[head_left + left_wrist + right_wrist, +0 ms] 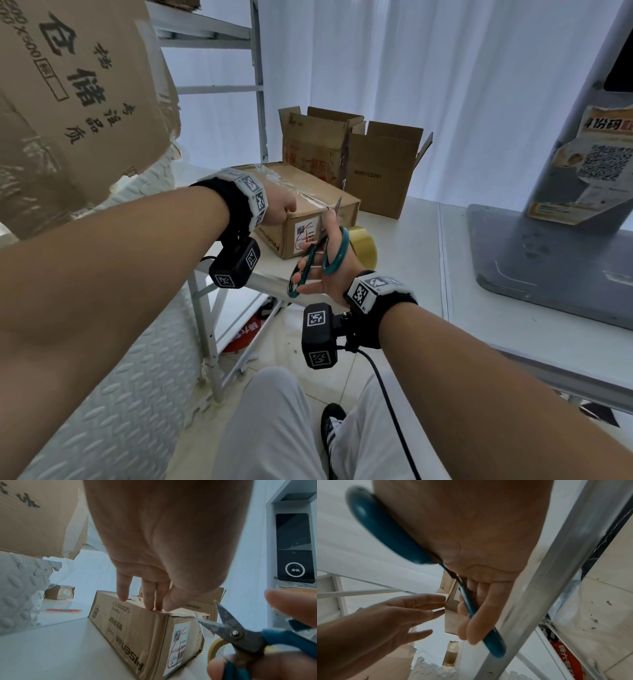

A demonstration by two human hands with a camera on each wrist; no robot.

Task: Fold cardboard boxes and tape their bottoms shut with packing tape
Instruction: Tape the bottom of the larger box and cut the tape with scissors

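Note:
A long brown box lies on the white table, with clear tape running along its top seam to the near end. My left hand presses straight fingers on the box's top edge. My right hand grips teal-handled scissors. Their blades stand apart at the box's near top corner, around the tape strip hanging there. A yellowish tape roll sits on the table just behind my right hand.
Two open-topped cardboard boxes stand behind the long box. A large printed cardboard sheet hangs at upper left. A grey kiosk base occupies the table's right. A red pen and small box lie far left.

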